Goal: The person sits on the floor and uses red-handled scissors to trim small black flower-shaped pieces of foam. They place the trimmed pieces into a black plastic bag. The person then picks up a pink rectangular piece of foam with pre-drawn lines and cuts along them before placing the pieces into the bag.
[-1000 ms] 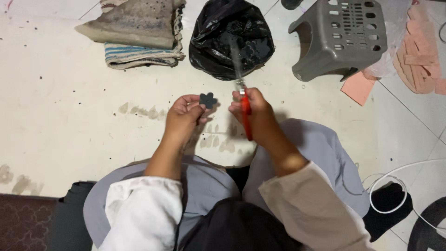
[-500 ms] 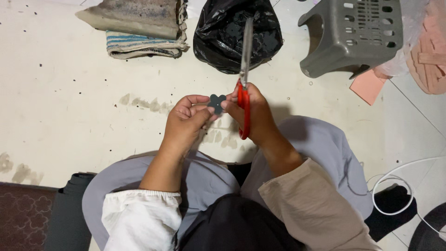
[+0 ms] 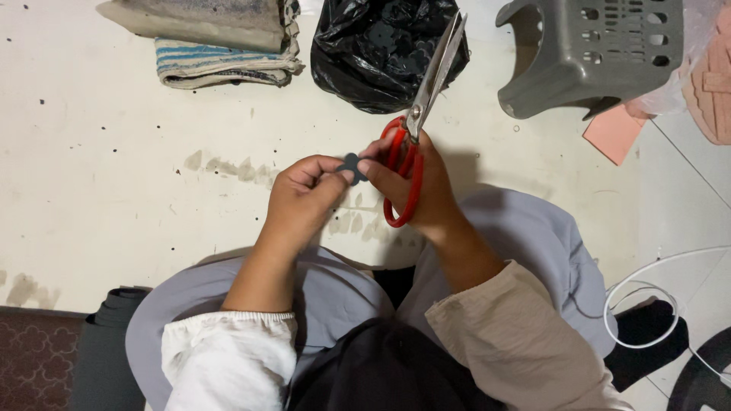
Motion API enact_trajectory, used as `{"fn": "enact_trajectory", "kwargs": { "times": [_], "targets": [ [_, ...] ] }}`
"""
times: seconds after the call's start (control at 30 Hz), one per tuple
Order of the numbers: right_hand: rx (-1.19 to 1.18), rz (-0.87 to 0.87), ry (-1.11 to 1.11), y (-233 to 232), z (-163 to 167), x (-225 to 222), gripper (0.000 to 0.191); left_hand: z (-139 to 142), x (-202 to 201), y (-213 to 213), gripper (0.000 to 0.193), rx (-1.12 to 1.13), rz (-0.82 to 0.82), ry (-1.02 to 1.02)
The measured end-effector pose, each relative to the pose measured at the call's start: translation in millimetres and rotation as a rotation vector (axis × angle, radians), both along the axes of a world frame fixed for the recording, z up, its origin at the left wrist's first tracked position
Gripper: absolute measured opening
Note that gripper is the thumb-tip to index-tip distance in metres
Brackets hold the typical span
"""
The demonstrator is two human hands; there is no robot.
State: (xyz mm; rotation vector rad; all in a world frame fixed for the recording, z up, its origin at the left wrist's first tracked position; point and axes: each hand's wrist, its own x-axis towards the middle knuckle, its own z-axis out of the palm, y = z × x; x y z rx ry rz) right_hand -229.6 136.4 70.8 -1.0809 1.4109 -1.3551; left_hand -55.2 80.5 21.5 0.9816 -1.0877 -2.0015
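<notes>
Head view, nearest first: the person sits on a pale floor [image 3: 91,198], grey-clad knees spread, a rolled dark mat [image 3: 103,346] at the left knee and a white cable [image 3: 647,304] looping by the right. Above the lap the two hands meet. The left hand [image 3: 301,202] pinches a small dark flower-shaped cutout [image 3: 352,166] between thumb and forefinger. The right hand [image 3: 415,186] is closed through the red handles of a pair of scissors [image 3: 415,114], its fingertips touching the same cutout; the blades point up and away, nearly together. Beyond the hands lies a black plastic bag [image 3: 381,53], its mouth open toward the person. To its left, folded cloths [image 3: 221,46] are stacked. To its right stands a grey plastic stool [image 3: 594,53], with pink pieces [image 3: 613,133] just beside it.
</notes>
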Motion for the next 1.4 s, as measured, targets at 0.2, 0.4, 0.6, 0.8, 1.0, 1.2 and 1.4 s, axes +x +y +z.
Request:
{"fn": "enact_trajectory", "kwargs": {
  "times": [0.2,0.4,0.6,0.8,1.0,1.2,1.4],
  "targets": [
    [0.067,0.033,-0.1,-3,-6,1,0.03,2,5,0,0.012,0.086,-0.014,0.091],
    [0.041,-0.125,-0.325,-3,-11,11,0.026,10,1,6,0.019,0.111,0.018,0.168],
    [0.024,-0.15,-0.358,-4,-14,14,0.025,7,-2,5,0.013,0.177,0.099,0.161],
    [-0.02,-0.116,-0.03,-5,-17,11,0.027,6,2,-8,0.012,0.189,0.115,0.116],
    [-0.083,-0.012,0.064,-11,-27,13,0.027,5,5,-8,0.014,0.136,0.0,0.081],
    [0.05,-0.124,-0.193,-10,-12,19,0.025,12,6,-6,0.009,0.2,-0.014,0.075],
    [0.05,-0.071,-0.405,-16,3,22,0.018,18,6,-12,0.01,0.35,0.004,0.241]
  ]
}}
